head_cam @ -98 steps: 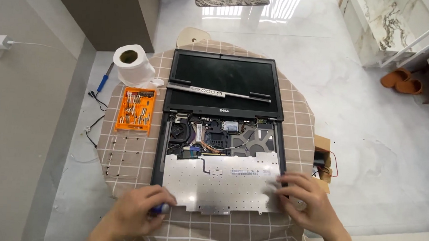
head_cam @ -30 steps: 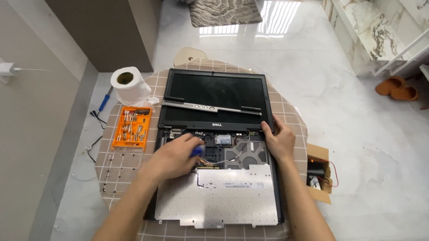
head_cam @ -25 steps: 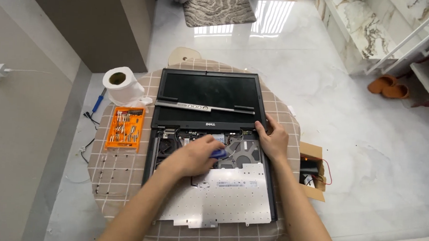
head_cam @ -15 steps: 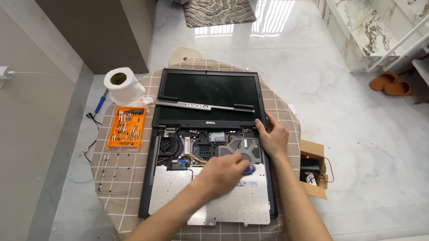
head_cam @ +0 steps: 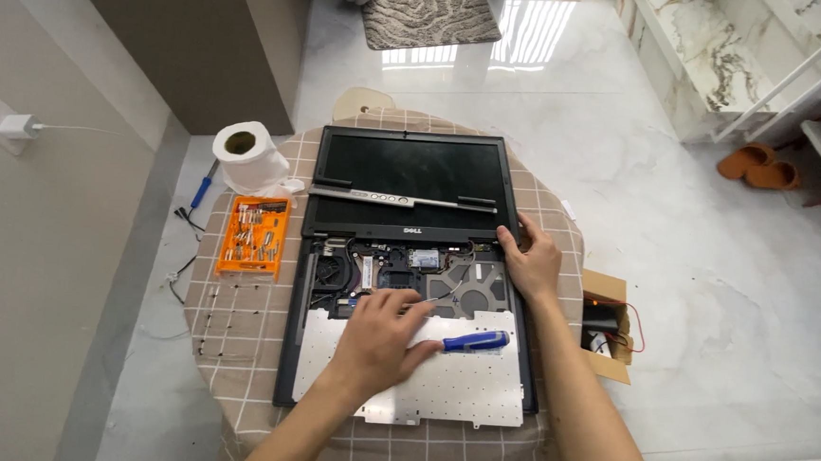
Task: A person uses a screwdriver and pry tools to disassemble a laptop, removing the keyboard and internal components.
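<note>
- We see our left hand (head_cam: 380, 338) lying over the lower part of the opened laptop (head_cam: 408, 268), fingers curled around a blue-handled screwdriver (head_cam: 465, 341).
- The screwdriver lies nearly flat, handle pointing right across the flipped silver keyboard panel (head_cam: 420, 378); its thin shaft runs under our fingers toward the exposed boards and fan area (head_cam: 469, 283).
- Our grip on the tool is closed, with the thumb and fingers wrapped about the near end of the handle.
- Our right hand (head_cam: 530, 262) rests with spread fingers on the laptop's right rear corner, just beside the hinge, pressing on the case and holding nothing.
- The dark screen (head_cam: 409, 169) lies folded back flat on the checked tablecloth (head_cam: 231, 362), and a loose silver-and-black trim strip (head_cam: 403, 200) lies across its lower edge.
- An orange bit case (head_cam: 253, 236) sits just left of the laptop, with a toilet paper roll (head_cam: 244, 157) behind it.
- A small cardboard box (head_cam: 606, 323) with cables stands near the table's right edge.
</note>
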